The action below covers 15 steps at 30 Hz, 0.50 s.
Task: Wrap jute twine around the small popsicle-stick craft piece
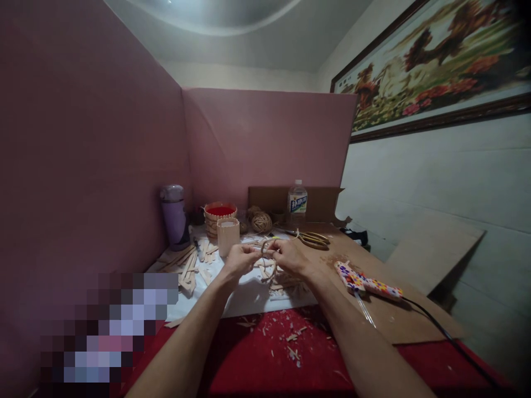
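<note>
My left hand (244, 260) and my right hand (287, 255) meet over the middle of the table, fingertips nearly touching. Both pinch a length of brown twine (265, 265), which loops and hangs below the fingers. Just behind my left hand stands a small holder made of wooden sticks (228, 236). Beneath my hands, wooden craft sticks and scraps (286, 283) lie on a white sheet (249, 301). A ball of twine (261, 220) sits farther back.
Gold-handled scissors (314, 240) and a flower-patterned glue gun (365, 281) with a black cord lie on cardboard (398, 320) at right. A purple flask (175, 215), a stick-covered red-lined pot (211, 221) and a clear bottle (297, 203) stand at the back. Shavings litter the red cloth (257, 359).
</note>
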Tool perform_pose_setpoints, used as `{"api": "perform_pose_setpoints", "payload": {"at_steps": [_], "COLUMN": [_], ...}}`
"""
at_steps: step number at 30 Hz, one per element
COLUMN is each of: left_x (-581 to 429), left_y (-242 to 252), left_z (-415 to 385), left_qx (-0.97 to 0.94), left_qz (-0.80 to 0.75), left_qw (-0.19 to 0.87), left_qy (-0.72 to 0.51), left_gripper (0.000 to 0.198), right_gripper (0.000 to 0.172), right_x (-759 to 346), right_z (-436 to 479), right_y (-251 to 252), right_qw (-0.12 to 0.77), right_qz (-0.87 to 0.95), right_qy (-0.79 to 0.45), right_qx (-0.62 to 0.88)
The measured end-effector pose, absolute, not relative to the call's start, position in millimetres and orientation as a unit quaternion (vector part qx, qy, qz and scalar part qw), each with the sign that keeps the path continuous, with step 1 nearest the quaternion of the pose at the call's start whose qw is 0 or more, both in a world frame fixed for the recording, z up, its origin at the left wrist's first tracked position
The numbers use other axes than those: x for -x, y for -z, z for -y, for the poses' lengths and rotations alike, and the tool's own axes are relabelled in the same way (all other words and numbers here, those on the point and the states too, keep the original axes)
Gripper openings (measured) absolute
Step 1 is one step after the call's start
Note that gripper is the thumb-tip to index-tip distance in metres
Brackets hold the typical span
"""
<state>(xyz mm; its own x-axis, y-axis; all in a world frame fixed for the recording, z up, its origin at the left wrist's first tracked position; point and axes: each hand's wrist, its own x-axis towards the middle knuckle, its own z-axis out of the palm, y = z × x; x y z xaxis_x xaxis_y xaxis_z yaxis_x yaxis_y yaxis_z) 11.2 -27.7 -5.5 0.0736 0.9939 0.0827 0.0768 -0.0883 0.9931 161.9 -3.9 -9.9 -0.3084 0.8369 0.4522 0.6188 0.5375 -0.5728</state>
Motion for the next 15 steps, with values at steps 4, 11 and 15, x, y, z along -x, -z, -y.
{"api": "perform_pose_setpoints", "payload": {"at_steps": [4,11,15], "left_x": [-11,-5,-2], "left_y": [9,17,19], "left_z": [24,18,18], "left_qx": [-0.528,-0.456,-0.442], "left_qz": [-0.484,-0.476,-0.417], "left_qw": [0.459,0.505,0.569], "left_qy": [-0.526,-0.558,-0.554], "left_gripper": [0.015,0.013,0.014], "right_gripper": [0.022,0.016,0.017], "right_x": [-157,-139,-137], "right_z": [12,17,16], "right_y": [4,15,22], "right_qw": [0.407,0.364,0.377], "right_qz": [0.767,0.805,0.798], "right_qy": [-0.069,-0.207,-0.204], "right_qx": [0.491,0.419,0.423]}}
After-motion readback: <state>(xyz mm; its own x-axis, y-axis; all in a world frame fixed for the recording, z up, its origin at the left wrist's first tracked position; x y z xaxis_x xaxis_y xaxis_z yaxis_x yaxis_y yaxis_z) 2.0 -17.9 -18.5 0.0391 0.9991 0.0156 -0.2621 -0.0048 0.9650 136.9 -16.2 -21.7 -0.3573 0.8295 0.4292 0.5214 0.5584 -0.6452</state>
